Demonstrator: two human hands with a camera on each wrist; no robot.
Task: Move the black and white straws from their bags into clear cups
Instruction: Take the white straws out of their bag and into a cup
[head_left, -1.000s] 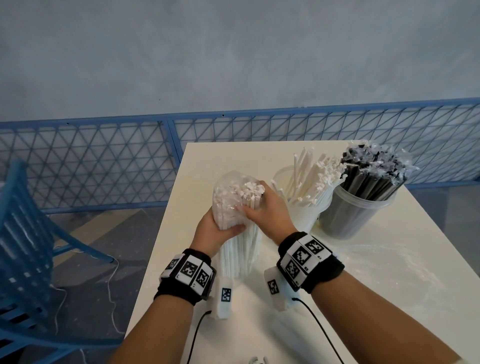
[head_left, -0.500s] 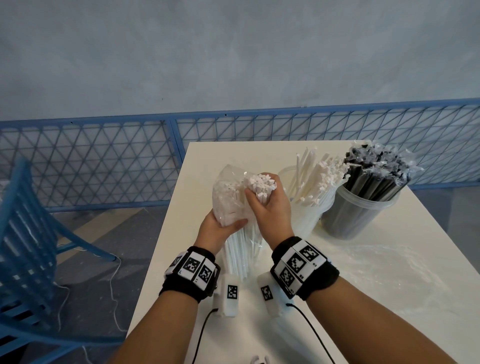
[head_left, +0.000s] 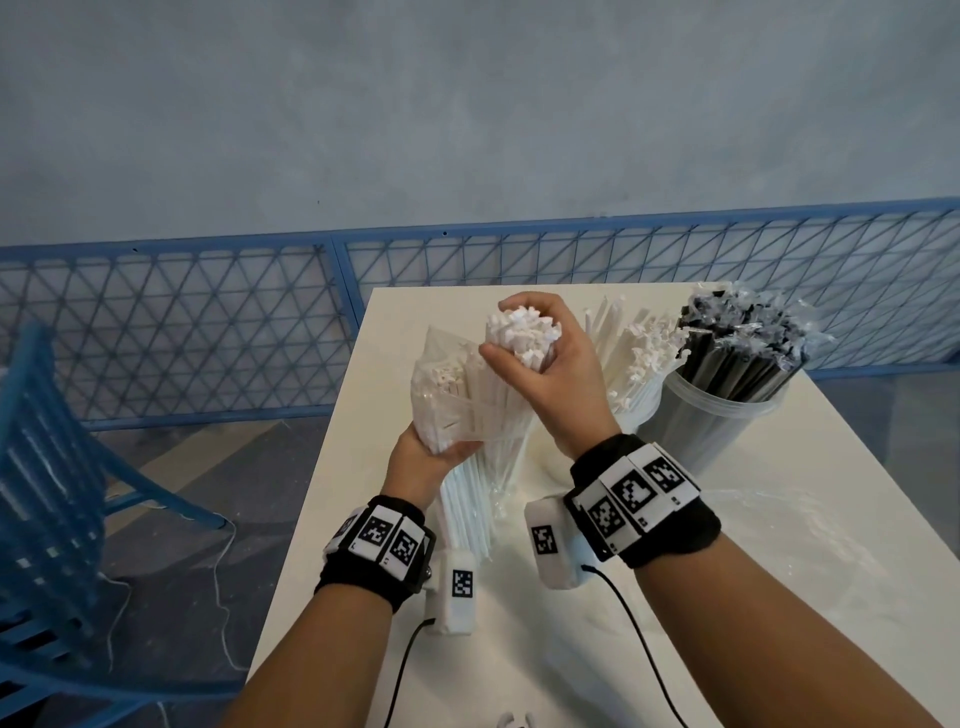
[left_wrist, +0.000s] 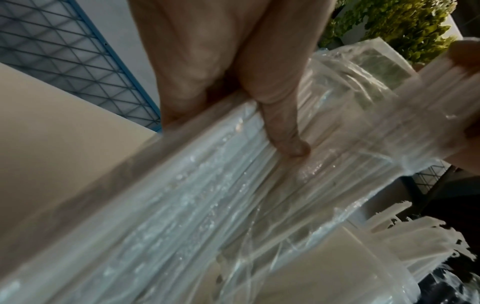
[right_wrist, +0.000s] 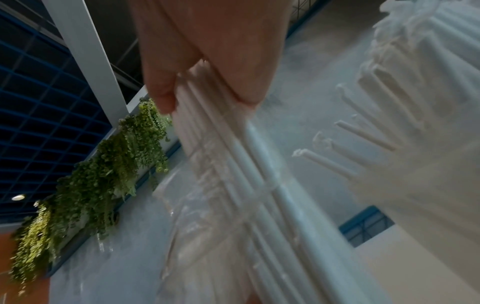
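- A white table (head_left: 779, 545) is set against a blue mesh fence (head_left: 182, 322) and a grey wall, with a blue chair (head_left: 47, 493) at the left.
- At the table's far right, a clear cup (head_left: 727, 415) is already packed with black straws (head_left: 743, 338); that colour appears to be finished, as no bag of black straws is seen.
- Just beside it, a second clear cup (head_left: 644, 410) is partly filled with white straws (head_left: 639, 348).
- A clear plastic bag (head_left: 452, 395), well stocked with white straws, is gripped round its middle by the left hand (head_left: 431, 457) and stood over the table.
- A bundle of white straws (head_left: 524, 332) is clasped near its top by the curled fingers of the right hand (head_left: 550, 379) and is raised partly out of the bag's mouth.
- The lower ends of the bundle are probably inside the bag, though the wrist views are too blurred to settle this.
- The bundle is yet to be carried to the white cup, and many straws are left in the bag.
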